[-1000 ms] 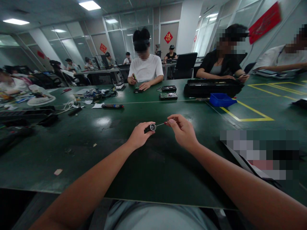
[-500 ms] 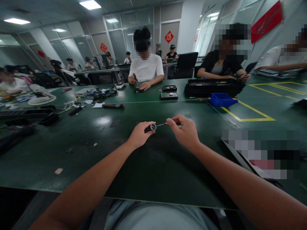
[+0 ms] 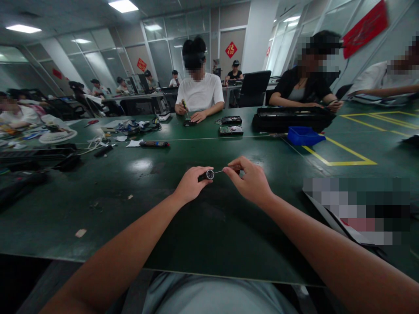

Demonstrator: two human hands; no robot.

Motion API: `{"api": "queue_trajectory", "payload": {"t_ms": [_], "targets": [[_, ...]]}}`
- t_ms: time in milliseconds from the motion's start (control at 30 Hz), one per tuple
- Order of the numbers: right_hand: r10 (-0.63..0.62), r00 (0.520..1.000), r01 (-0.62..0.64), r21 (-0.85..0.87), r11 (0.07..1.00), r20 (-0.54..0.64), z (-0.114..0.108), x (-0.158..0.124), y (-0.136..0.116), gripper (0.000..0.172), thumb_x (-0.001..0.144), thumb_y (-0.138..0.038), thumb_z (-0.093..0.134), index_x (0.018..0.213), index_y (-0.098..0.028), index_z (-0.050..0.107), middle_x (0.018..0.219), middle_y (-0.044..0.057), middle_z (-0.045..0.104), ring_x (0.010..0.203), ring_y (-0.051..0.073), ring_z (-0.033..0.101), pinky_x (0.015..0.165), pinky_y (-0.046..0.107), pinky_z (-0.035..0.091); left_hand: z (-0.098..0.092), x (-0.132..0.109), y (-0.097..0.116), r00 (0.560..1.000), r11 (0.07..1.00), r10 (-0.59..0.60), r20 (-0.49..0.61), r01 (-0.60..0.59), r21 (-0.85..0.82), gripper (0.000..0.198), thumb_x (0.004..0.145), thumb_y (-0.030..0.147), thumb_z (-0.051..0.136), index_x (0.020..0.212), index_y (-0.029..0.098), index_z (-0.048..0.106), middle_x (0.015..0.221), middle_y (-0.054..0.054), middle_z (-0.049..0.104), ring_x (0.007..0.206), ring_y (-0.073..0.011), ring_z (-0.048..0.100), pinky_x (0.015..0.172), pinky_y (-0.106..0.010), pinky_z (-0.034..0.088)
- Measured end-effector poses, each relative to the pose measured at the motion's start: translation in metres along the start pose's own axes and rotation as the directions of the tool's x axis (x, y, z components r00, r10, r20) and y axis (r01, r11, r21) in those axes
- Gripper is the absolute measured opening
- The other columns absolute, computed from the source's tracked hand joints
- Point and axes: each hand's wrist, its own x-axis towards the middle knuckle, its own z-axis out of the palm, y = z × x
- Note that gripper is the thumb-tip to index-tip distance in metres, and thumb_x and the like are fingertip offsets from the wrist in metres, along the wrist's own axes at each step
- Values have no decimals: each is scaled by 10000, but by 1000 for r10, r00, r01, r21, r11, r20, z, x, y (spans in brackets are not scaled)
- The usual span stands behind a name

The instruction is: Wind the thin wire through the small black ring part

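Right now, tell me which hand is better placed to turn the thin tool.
Probably the right hand: it holds the thin tool. The left hand is busy holding the black tube.

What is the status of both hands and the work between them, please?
Left hand gripping dark cylinder. Right hand holding thin-shafted tool, pointed at dark cylinder, contact unclear. Blue tray farther off, apart from both hands.

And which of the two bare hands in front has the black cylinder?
The left hand holds the black cylinder, fingers wrapped around it; the right hand instead grips a thin-shafted tool.
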Motion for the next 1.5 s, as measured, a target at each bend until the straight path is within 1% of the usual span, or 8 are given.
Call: {"api": "queue_trajectory", "payload": {"t_ms": [100, 233, 433, 567, 900, 1200, 1367, 1500], "targets": [[-90, 995, 89, 33, 995, 36, -1, 0, -1, 65, 905, -266, 557, 899, -227, 609, 840, 43, 690, 778, 194, 651, 720, 339, 497, 1, 0, -1, 1000, 1000, -1, -1, 1, 0, 414, 871, 255, 703, 1280, 262, 638, 1225, -50, 680, 1143, -246, 586, 1019, -425, 428], [-163, 984, 159, 56, 986, 68, -2, 0, -2, 89, 886, -217, 547, 915, -217, 631, 873, 43, 684, 806, 190, 653, 758, 334, 506, 2, 1, -2, 1000, 1000, 3, 1, -3, 4, 413, 862, 233, 714, 1268, 252, 639, 1220, -43, 682, 1141, -233, 590, 1015, -404, 432], [1, 999, -2, 19, 1000, 45, -1, 0, -2, 346, 1005, -395, 404, 981, -200, 689, 695, 19, 655, 614, 164, 612, 600, 292, 427, 1, 0, -1, 1000, 1000, -9, -17, 9, 13, 413, 869, 255, 712, 1274, 260, 634, 1223, -29, 682, 1131, -226, 595, 1003, -397, 437], [66, 998, -65, -18, 998, 17, -1, 1, 0, 355, 994, -386, 421, 1141, -175, 667, 744, 42, 689, 613, 176, 614, 596, 301, 412, 0, 0, 1, 1000, 1000, -12, 3, 12, 1, 415, 869, 258, 712, 1277, 260, 636, 1227, -29, 681, 1131, -227, 596, 1005, -400, 438], [61, 995, -62, 4, 998, 76, -1, 0, 0, 301, 934, -256, 443, 1142, -173, 644, 730, 28, 679, 582, 167, 576, 587, 300, 405, 0, -1, 1, 1000, 1000, -29, 10, 29, -8, 407, 869, 243, 707, 1270, 261, 639, 1231, -34, 676, 1148, -227, 591, 1013, -411, 433], [68, 994, -68, -11, 998, 80, 0, 2, -1, 295, 971, -365, 461, 1114, -180, 640, 778, 55, 720, 598, 178, 605, 596, 308, 414, 0, 1, 1, 1000, 1000, -12, -7, 12, -2, 400, 860, 264, 720, 1254, 256, 651, 1223, -39, 682, 1137, -232, 606, 1010, -404, 439], [-3, 996, 5, -29, 1000, 89, 2, -1, -1, 321, 949, -327, 492, 1214, -172, 587, 714, 28, 673, 604, 185, 598, 612, 317, 430, 1, 1, -1, 1000, 1000, -9, -19, 9, -10, 408, 848, 234, 732, 1248, 247, 652, 1214, -38, 686, 1127, -225, 613, 1009, -397, 440], [-46, 993, 50, -33, 998, 105, 0, -2, -2, 320, 929, -288, 513, 1219, -170, 581, 787, 46, 690, 679, 190, 626, 645, 316, 450, 2, 1, -2, 1000, 1000, -10, -20, 10, -17, 412, 847, 236, 732, 1250, 249, 651, 1213, -42, 685, 1128, -226, 613, 1013, -400, 441]]}}
